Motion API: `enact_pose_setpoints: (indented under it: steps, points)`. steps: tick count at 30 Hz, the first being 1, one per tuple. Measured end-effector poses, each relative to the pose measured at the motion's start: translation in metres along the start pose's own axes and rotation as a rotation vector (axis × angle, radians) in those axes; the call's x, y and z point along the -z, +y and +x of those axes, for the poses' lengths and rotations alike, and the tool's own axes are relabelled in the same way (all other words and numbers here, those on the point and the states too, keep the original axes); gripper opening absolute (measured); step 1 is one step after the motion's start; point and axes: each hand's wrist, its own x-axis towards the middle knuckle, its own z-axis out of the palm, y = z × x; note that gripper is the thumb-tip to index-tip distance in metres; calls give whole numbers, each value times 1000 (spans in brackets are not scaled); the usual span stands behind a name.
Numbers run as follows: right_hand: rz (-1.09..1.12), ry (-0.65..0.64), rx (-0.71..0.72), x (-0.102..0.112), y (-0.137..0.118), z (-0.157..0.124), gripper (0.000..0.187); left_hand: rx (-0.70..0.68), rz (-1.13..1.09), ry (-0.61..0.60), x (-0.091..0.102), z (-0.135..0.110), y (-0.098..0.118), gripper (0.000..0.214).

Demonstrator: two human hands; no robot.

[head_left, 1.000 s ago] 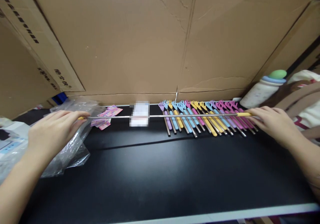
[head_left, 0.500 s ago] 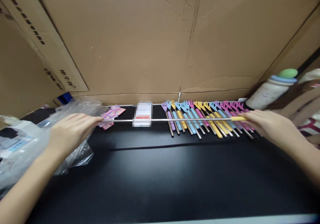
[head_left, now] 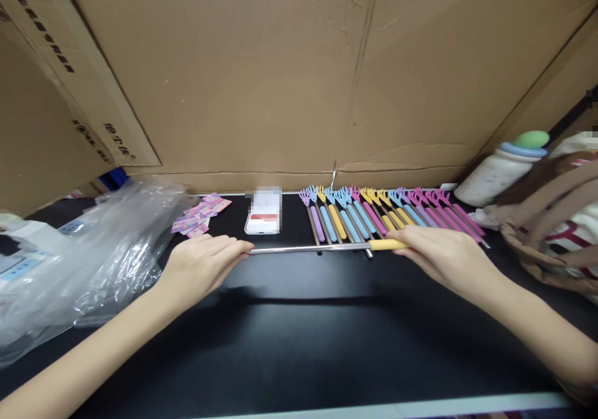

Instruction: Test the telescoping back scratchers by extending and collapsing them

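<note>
A telescopic back scratcher (head_left: 308, 249) with a metal rod and a yellow grip spans between my two hands above the black tabletop (head_left: 299, 357). My left hand (head_left: 200, 260) pinches its left end, and the fingers hide whatever head is there. The yellow grip's end is between the closed fingers of my right hand (head_left: 443, 254). Behind the rod, a row of back scratchers (head_left: 357, 218) lies side by side, with purple, blue, yellow and pink claw heads pointing away from me.
Clear plastic bags (head_left: 116, 244) heap up on the left. Small pink printed cards (head_left: 203, 212) and a phone (head_left: 262, 225) with a blurred screen lie at the back. A white bottle (head_left: 495, 173) leans at the right beside a tan bag (head_left: 518, 244). Cardboard (head_left: 256, 83) walls the far side.
My hands have moved toward each other and nearer to me. The rod between them has become much shorter, with the back scratcher held at both ends throughout.
</note>
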Motion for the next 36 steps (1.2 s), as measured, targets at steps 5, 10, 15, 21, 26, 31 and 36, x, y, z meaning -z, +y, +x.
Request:
enact_pose_setpoints:
  steps: [5, 10, 15, 21, 26, 31, 36]
  points:
    - [70, -17, 16, -1, -21, 6, 25, -11, -69, 10, 2, 9, 15, 23]
    - [135, -25, 38, -6, -45, 12, 23, -32, -73, 18, 6, 16, 32, 23]
    - [114, -1, 109, -11, -67, 23, 25, -65, -119, 4, 6, 22, 50, 24]
    - [69, 7, 65, -21, -67, 34, 25, -26, -62, -56, -4, 31, 51, 22]
    - [35, -42, 85, -29, -72, 40, 22, -42, -93, -129, -18, 36, 57, 19]
    - [4, -22, 117, -31, -74, 42, 26, -59, -96, -153, -16, 32, 54, 21]
    - [-128, 0, 132, -31, -32, 23, 25, -28, 21, -97, -4, 13, 23, 23]
